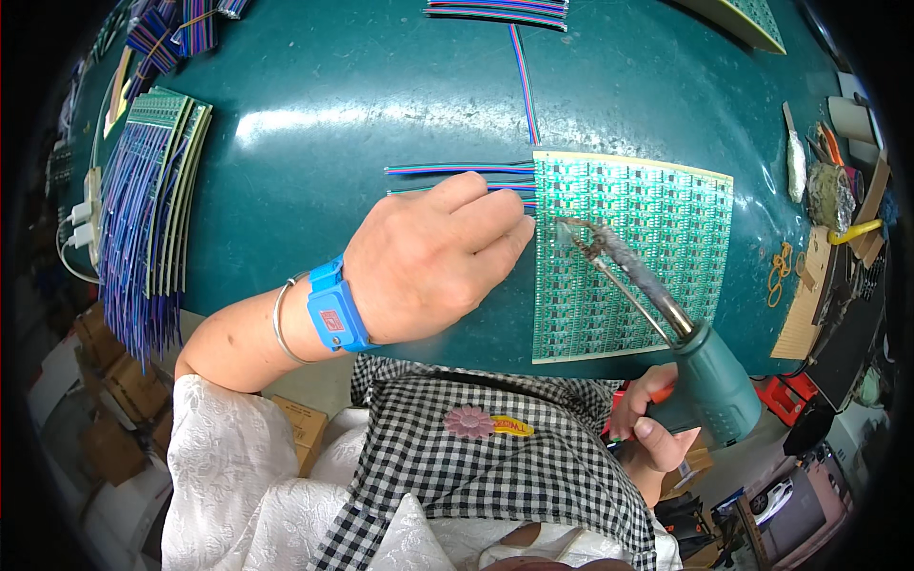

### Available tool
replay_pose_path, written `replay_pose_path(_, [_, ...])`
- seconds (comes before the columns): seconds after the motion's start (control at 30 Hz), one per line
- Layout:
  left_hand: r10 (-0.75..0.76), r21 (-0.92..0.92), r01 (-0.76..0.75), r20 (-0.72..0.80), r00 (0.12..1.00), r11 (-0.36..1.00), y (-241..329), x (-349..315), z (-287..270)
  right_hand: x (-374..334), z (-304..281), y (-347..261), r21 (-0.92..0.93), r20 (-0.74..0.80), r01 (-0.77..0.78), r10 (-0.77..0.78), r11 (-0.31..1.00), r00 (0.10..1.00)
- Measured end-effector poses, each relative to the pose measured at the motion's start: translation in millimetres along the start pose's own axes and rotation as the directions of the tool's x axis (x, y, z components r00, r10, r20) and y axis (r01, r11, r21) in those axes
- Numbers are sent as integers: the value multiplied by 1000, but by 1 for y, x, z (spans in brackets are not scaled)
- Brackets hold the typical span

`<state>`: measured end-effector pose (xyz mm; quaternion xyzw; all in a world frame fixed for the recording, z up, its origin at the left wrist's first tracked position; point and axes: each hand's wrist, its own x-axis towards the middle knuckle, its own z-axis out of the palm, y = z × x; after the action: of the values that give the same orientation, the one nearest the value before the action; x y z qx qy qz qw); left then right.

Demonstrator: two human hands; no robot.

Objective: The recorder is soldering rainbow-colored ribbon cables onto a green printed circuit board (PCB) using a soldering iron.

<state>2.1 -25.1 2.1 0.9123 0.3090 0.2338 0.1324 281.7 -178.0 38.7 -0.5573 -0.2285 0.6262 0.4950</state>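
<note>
A green circuit board panel [657, 247] lies flat on the dark teal table [381, 105]. Flat multicoloured ribbon wires [447, 169] reach its left edge. My left hand [438, 257], with a blue wrist strap and a metal bangle, rests on the table, its fingertips pressing the wire ends at the panel's left edge. My right hand [647, 419] grips the green handle of a soldering iron [705, 357] below the table edge. The iron's metal tip [571, 228] sits on the panel's left side, just right of my left fingertips.
A stack of boards with blue and purple wires [152, 219] lies at the left. More ribbon wires [500, 11] lie at the far edge, with one strand [524, 86] running toward the panel. Tools, rubber bands and a metal sponge [828, 195] crowd the right. Cardboard boxes [114, 381] stand on the floor.
</note>
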Motion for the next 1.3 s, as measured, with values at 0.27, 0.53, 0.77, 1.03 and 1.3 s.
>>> replay_pose_path(0.27, [12,30,-13,19,1000,999,2,1,0,0,-4,-2,49,-15,20,-19,999,1000])
replay_pose_path(0.53, [8,54,-10,31,999,998,4,3,-2,2,-12,-3,100,-7,76,-76,992,997])
replay_pose_path(0.77, [-71,26,70,46,996,997,11,6,-24,7,-31,-2,159,94,134,-150,978,984])
replay_pose_path(1.03, [-39,65,37,17,999,997,-50,50,-41,16,-42,0,225,202,185,-231,957,952])
replay_pose_path(1.3, [70,46,-81,203,977,996,-86,72,-19,6,-48,0,202,137,207,-237,957,962])
